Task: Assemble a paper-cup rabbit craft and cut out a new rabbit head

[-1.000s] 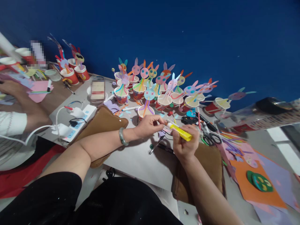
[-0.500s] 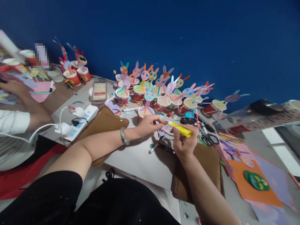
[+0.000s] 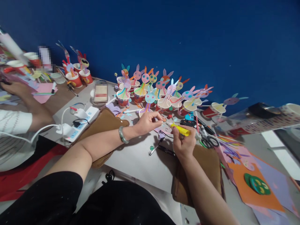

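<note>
My right hand (image 3: 185, 141) is wrapped round a yellow tube (image 3: 181, 129) with a pale, narrow tip that points left. A short distance from that tip, my left hand (image 3: 150, 122) holds its thumb and forefinger pinched together. Whatever lies between those fingertips is too small to name. Just behind my left hand stands a paper cup (image 3: 143, 112) with a light-blue rabbit-faced paper figure (image 3: 150, 97) rising from it. A pen (image 3: 156, 147) and small paper scraps lie on the table below my hands.
Several red-and-white cups with paper animal figures (image 3: 172, 87) line the blue wall. Scissors (image 3: 210, 141) and coloured papers (image 3: 254, 198) lie right. A white power strip (image 3: 82, 125) sits left, beside brown cushions (image 3: 106, 120). At far left is another person's arm (image 3: 37, 115).
The gap between my left fingertips and the tube's tip has widened slightly. The small reddish thing at my left fingertips shows less clearly. The view has shifted a little.
</note>
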Demonstrator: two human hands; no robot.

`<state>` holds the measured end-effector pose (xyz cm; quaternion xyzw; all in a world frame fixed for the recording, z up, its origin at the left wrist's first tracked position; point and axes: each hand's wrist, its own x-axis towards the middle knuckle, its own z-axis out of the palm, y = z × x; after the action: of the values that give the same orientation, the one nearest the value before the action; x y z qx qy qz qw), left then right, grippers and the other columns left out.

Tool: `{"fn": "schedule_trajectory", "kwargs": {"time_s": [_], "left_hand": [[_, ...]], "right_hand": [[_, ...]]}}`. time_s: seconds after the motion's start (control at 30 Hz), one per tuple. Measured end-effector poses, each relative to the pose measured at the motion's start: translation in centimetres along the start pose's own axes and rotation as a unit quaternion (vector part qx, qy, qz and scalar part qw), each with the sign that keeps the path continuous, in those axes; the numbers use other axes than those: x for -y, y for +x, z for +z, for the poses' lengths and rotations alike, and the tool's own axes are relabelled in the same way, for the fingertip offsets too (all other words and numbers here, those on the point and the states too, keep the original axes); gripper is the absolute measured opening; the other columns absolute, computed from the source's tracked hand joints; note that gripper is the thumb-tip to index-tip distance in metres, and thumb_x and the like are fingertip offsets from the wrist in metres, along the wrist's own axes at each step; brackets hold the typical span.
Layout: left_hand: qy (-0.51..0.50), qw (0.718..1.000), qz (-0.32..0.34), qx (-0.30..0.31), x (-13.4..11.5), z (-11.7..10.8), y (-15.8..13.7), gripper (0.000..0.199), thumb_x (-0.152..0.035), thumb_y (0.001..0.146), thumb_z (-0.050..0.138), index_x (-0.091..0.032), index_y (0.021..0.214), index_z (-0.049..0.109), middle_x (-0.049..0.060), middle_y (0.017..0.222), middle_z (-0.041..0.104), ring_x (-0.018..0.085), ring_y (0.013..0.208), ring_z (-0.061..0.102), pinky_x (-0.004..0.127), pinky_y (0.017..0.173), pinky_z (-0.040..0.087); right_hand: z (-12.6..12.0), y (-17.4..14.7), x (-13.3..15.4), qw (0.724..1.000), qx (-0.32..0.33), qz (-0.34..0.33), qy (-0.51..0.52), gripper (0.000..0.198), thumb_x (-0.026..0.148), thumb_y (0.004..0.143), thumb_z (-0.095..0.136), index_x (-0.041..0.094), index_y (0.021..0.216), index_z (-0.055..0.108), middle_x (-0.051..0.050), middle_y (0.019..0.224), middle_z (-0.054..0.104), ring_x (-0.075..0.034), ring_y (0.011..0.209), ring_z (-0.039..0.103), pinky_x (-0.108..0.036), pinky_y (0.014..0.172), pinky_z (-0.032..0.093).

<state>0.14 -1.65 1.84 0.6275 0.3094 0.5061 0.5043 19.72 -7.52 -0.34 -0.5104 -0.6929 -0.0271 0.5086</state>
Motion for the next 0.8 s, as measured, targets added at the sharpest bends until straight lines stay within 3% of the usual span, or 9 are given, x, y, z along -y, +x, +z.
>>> {"fn": "schedule_trajectory", "kwargs": {"time_s": [0.2, 0.37, 0.53, 0.8], "left_hand": [[-0.042, 0.996, -0.030, -0.077, -1.5, -1.9, 1.5, 0.020, -0.036, 0.080, 0.073, -0.018, 0.081, 0.064, -0.007, 0.054, 0.052, 0.006, 0.042, 0.039, 0.023, 0.045, 0.033], [-0.056, 0.993, -0.050, -0.087, -1.9, -2.0, 1.6, 0.025, -0.039, 0.077, 0.078, -0.019, 0.083, 0.066, -0.007, 0.053, 0.052, 0.006, 0.043, 0.039, 0.024, 0.044, 0.032], [-0.059, 0.994, -0.039, -0.077, -2.0, -1.8, 1.4, 0.025, -0.039, 0.077, 0.077, -0.018, 0.083, 0.065, -0.006, 0.057, 0.054, 0.007, 0.049, 0.044, 0.023, 0.048, 0.036], [-0.045, 0.997, -0.059, -0.010, -2.1, -1.6, 1.1, 0.022, -0.032, 0.076, 0.077, -0.013, 0.083, 0.068, -0.006, 0.056, 0.055, 0.004, 0.048, 0.043, 0.021, 0.047, 0.033]], "right_hand": [[0.9, -0.5, 1.4, 0.986, 0.139, -0.086, 0.045, 0.010, 0.032, 0.093, 0.067, 0.025, 0.099, 0.064, -0.004, 0.085, 0.072, -0.023, 0.082, 0.066, -0.040, 0.078, 0.054], [1.6, -1.0, 1.7, 0.973, 0.205, -0.067, 0.080, 0.008, 0.027, 0.089, 0.068, 0.024, 0.094, 0.062, -0.004, 0.084, 0.072, -0.022, 0.081, 0.065, -0.036, 0.069, 0.051], [1.8, -1.1, 1.9, 0.951, 0.281, -0.081, 0.102, 0.009, 0.030, 0.096, 0.065, 0.025, 0.102, 0.064, -0.006, 0.093, 0.075, -0.023, 0.087, 0.066, -0.043, 0.081, 0.051], [3.5, -2.2, 2.4, 0.926, 0.339, -0.136, 0.096, 0.008, 0.029, 0.097, 0.065, 0.024, 0.103, 0.064, -0.006, 0.092, 0.075, -0.023, 0.087, 0.067, -0.051, 0.099, 0.046]]}}
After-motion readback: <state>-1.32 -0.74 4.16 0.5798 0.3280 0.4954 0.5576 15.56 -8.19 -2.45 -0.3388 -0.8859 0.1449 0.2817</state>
